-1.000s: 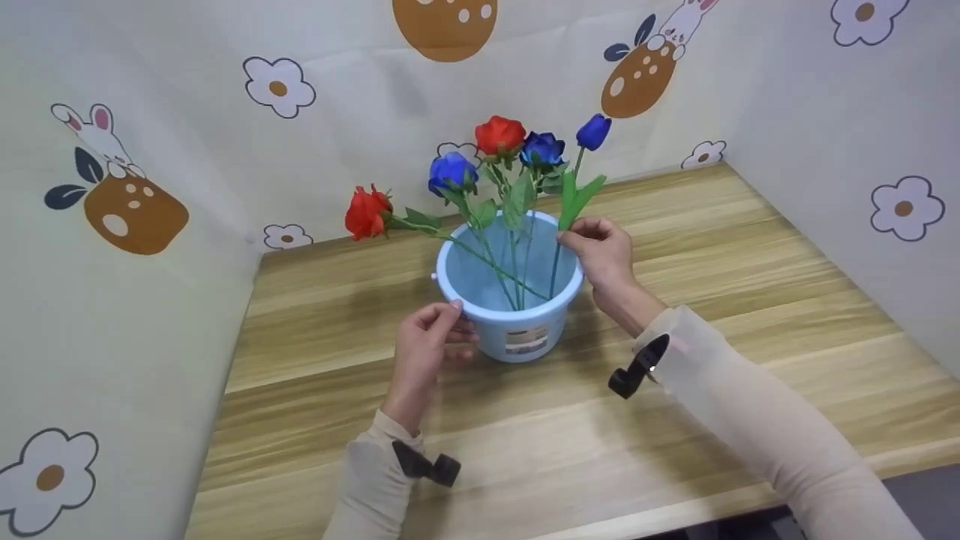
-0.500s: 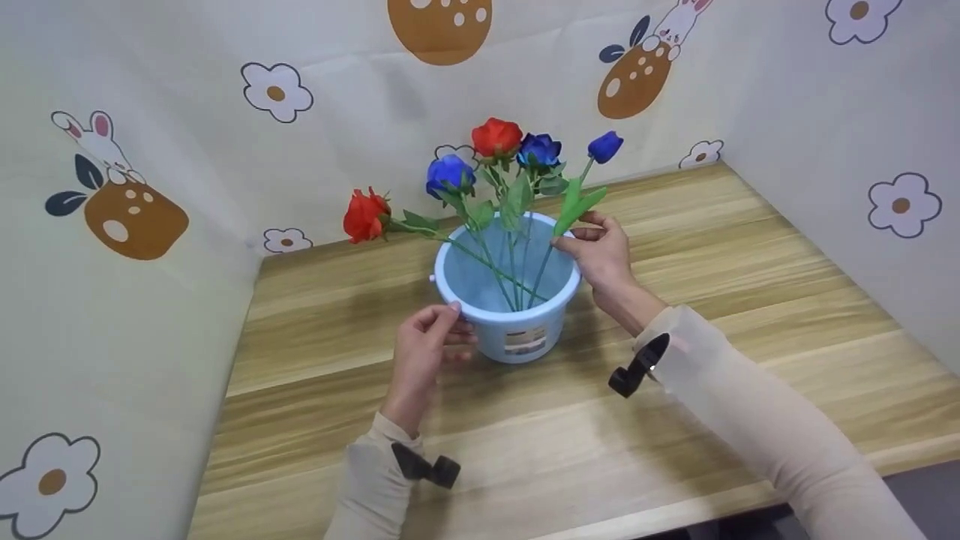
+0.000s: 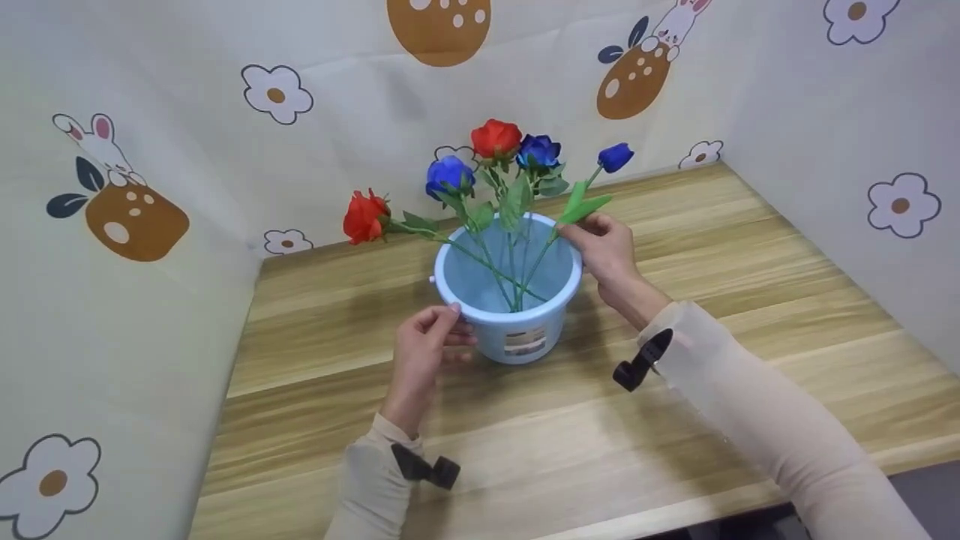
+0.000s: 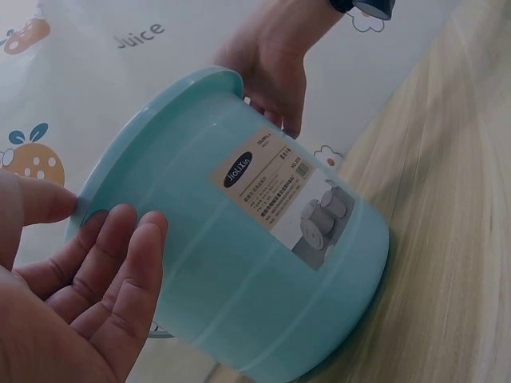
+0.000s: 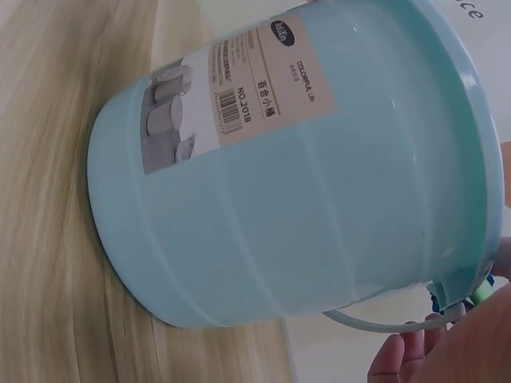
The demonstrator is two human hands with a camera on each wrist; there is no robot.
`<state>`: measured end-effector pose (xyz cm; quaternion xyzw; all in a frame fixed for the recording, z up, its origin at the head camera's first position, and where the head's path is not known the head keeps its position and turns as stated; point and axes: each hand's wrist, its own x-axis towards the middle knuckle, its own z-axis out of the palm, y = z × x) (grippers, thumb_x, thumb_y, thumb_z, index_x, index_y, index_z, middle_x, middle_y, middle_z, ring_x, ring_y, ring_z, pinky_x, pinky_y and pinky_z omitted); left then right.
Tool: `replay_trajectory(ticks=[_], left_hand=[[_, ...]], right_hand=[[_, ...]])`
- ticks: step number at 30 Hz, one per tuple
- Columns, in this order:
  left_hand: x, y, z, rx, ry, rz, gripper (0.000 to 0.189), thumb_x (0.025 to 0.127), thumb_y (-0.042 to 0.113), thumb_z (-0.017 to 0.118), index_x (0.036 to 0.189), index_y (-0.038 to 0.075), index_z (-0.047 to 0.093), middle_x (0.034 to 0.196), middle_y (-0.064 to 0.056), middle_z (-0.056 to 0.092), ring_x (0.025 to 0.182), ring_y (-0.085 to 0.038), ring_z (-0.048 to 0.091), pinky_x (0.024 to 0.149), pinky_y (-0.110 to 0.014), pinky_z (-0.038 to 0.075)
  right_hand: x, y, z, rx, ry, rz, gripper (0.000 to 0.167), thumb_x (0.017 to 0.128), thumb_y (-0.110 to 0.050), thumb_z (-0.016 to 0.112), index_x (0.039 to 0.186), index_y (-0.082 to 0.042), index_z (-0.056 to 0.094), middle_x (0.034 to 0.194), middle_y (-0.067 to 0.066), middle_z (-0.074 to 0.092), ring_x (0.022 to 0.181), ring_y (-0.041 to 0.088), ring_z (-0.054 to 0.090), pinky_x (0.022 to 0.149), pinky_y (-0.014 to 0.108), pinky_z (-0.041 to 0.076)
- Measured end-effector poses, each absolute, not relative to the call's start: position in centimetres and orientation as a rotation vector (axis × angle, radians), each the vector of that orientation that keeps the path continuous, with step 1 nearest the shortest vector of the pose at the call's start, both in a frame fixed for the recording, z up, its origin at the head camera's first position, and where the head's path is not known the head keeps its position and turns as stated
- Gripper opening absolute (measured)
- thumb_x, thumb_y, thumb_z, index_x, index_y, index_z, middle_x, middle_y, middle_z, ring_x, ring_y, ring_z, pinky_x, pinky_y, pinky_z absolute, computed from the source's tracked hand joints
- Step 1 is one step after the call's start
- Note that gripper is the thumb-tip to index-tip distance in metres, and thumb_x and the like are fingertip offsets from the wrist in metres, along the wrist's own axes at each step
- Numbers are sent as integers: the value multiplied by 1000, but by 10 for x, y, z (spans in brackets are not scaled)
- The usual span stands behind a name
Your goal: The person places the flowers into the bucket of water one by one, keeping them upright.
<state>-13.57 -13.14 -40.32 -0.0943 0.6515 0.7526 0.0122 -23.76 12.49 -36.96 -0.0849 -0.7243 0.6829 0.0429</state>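
Note:
A light blue bucket [image 3: 517, 334] with a printed label [image 4: 279, 199] stands upright on the table. Two red roses [image 3: 496, 139], two blue roses [image 3: 450, 176] and a blue tulip [image 3: 616, 157] stick out of it, one red rose leaning far left. At the front left rim, my left hand [image 3: 427, 349] pinches the edge with thumb above and fingers against the outer wall. My right hand [image 3: 604, 251] is at the right rim, thumb and fingertips at the tulip's stem just under its green leaves [image 3: 581, 205]. The right wrist view shows that hand partly hidden by the bucket.
The wood-grain table [image 3: 315, 412] runs up to patterned cloth walls [image 3: 360, 97] at the back and both sides. A thin bucket handle [image 5: 391, 325] hangs on the right side. Black wrist cameras [image 3: 442, 472] sit on both sleeves.
The tulip has tilted right and lower, and its stem's lower end has shifted left among the other stems. My right hand moved slightly with it; my left hand stays at the rim.

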Motion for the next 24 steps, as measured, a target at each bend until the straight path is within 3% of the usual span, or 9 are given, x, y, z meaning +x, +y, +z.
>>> replay_trajectory(ticks=[7, 24], left_hand=[[-136, -131, -402, -303, 2024, 2345, 19, 104, 22, 69, 94, 6, 70, 87, -9, 73, 75, -20, 75, 64, -35, 64], [-134, -132, -403, -276, 2034, 2338, 20, 104, 24, 69, 96, 5, 71, 87, -9, 74, 76, -21, 75, 62, -31, 63]], right_hand=[[-238, 127, -370, -250, -2196, 2086, 24, 98, -18, 73, 117, -3, 69, 108, 3, 64, 102, 14, 61, 82, 24, 58], [-233, 120, -371, -135, -2269, 1970, 25, 92, -10, 77, 113, -1, 68, 106, 4, 64, 103, 17, 58, 88, 27, 53]])
